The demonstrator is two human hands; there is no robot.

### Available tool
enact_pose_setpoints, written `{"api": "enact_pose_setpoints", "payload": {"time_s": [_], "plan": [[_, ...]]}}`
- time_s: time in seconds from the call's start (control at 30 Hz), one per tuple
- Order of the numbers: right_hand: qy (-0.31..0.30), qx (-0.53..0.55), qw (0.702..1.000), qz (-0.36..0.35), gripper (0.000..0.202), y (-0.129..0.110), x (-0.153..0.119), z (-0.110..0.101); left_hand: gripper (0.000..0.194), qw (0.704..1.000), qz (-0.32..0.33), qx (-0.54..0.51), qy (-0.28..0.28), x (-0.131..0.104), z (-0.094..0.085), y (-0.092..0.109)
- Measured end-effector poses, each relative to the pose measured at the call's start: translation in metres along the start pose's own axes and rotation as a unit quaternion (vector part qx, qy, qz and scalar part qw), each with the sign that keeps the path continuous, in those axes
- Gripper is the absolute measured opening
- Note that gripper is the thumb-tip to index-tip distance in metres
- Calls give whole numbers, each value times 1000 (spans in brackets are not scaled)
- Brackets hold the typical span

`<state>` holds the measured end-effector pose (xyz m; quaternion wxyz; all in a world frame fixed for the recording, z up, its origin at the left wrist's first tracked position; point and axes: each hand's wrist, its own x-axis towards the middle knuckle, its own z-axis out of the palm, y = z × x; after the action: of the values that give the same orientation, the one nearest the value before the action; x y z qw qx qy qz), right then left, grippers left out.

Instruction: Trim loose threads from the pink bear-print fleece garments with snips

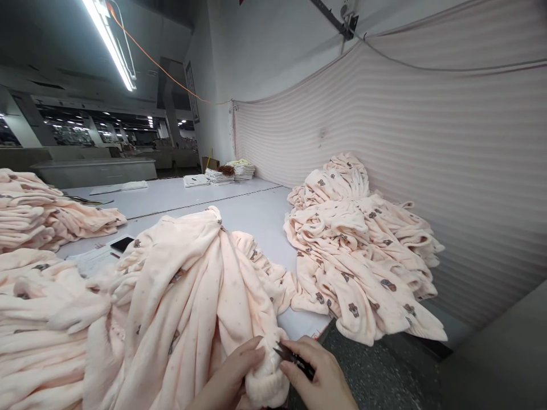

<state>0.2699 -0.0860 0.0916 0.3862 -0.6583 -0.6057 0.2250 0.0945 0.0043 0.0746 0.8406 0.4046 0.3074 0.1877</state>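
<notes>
A pale pink plush garment [188,296] with small brown printed figures lies draped over the table's near edge. My left hand [233,370] is closed on its gathered cuff [268,378], thumb on top. In my right hand [318,370] is a small pair of black thread snips [299,361], pinched between thumb and fingers. The pointed blade tips meet the cuff's fabric close to my left thumb. My left fingers are partly hidden behind the cloth.
More pink garments are heaped at the right [363,239] and at the left [38,210]. A dark phone [122,245] lies on papers. Folded cloth stacks [220,175] stand at the table's [256,199] far end. A striped curtain [405,125] hangs along the right.
</notes>
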Motion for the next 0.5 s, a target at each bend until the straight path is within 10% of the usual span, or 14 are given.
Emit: {"api": "enact_pose_setpoints", "payload": {"time_s": [0.37, 0.5], "plan": [[30, 68, 997, 12, 23, 14, 16, 7, 34, 1000, 16, 0, 13, 13, 3, 5], [69, 151, 984, 59, 31, 46, 28, 15, 22, 992, 115, 42, 44, 16, -2, 25]]}}
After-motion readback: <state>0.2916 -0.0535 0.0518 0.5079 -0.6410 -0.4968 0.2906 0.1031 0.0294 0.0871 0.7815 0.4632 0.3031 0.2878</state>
